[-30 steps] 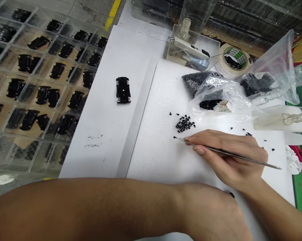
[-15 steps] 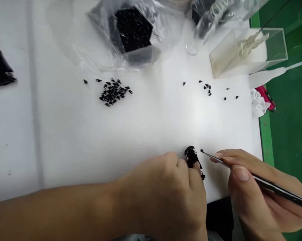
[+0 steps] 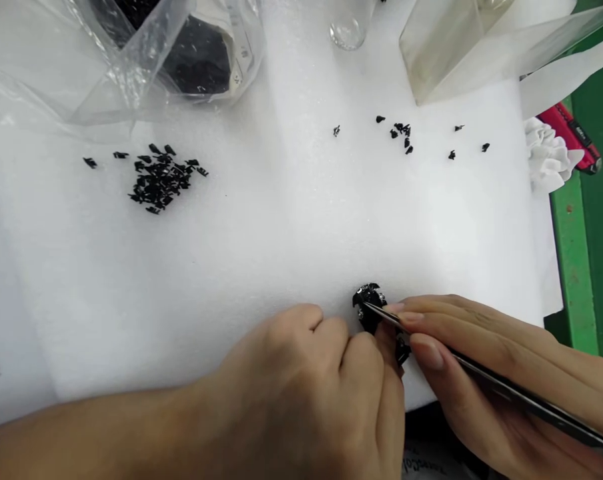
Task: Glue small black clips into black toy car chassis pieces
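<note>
White foam [image 3: 261, 267] on green bench [image 3: 574, 267] (chips [image 3: 159, 179] scattered); right fingers [image 3: 441, 327] pinch tweezers [image 3: 511, 387], left fingers [image 3: 361, 360] clasp black part [image 3: 369, 300].

Hand room across mid foam sheet [image 3: 261, 267], btwn left hand [image 3: 291, 387], right hand [image 3: 486, 367] & black bits pile [image 3: 159, 179]; plastic bag [image 3: 196, 60] + clear box [image 3: 446, 47] block far edge.

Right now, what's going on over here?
A person is working with both hands over a white foam sheet. Their left hand holds a small glossy black part, and their right hand holds fine-tipped tweezers with the tip right at that part. Farther left lies a heap of tiny black pieces, a few more are scattered toward the right, and a clear plastic bag holds more black material.
</note>
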`<state>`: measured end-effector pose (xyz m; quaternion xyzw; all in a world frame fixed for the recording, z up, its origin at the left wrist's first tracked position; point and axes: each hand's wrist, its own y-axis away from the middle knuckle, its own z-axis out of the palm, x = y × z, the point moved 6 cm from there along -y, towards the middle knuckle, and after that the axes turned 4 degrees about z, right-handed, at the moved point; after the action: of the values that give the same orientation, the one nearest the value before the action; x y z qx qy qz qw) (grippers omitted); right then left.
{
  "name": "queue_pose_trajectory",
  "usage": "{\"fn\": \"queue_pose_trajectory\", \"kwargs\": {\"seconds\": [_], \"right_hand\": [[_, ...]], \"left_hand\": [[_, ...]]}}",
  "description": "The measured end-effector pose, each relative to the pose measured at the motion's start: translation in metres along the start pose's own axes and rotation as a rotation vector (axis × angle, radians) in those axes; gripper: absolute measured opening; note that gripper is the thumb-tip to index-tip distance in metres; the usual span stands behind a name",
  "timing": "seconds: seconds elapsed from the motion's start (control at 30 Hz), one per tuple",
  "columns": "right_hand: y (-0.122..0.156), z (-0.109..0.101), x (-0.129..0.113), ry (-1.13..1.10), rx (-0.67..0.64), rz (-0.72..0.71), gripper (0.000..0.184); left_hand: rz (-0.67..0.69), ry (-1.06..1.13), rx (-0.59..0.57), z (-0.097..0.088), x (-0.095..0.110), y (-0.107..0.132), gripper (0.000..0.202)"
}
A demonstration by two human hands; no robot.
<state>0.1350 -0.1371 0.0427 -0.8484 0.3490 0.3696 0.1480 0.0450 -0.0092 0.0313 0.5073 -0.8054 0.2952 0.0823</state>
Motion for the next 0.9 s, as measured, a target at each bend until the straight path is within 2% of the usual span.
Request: {"fn": "queue_pose_trajectory", "kwargs": {"seconds": [0.27, 0.5, 0.7, 0.77, 0.9], "right_hand": [[-0.001, -0.006, -0.002, -0.021, -0.060, -0.029, 0.030], [-0.006, -0.005, -0.003, -0.074, -0.060, -0.019, 0.029], [-0.009, -0.003, -0.003, -0.030, -0.066, -0.060, 0.024], [-0.008, -0.003, -0.003, -0.046, -0.041, -0.067, 0.022], [-0.003, -0.007, 0.005, -0.067, 0.094, 0.065, 0.016]], "left_hand": [[-0.003, -0.015, -0.006, 0.001, -0.003, -0.001, 0.013], [0.006, -0.016, -0.018, 0.001, -0.007, -0.003, 0.019], [0.069, -0.047, -0.052, 0.000, -0.005, -0.002, 0.018], [0.045, -0.031, -0.041, 0.000, -0.005, -0.001, 0.019], [-0.036, -0.009, -0.018, 0.002, -0.004, 0.001, 0.024]]}}
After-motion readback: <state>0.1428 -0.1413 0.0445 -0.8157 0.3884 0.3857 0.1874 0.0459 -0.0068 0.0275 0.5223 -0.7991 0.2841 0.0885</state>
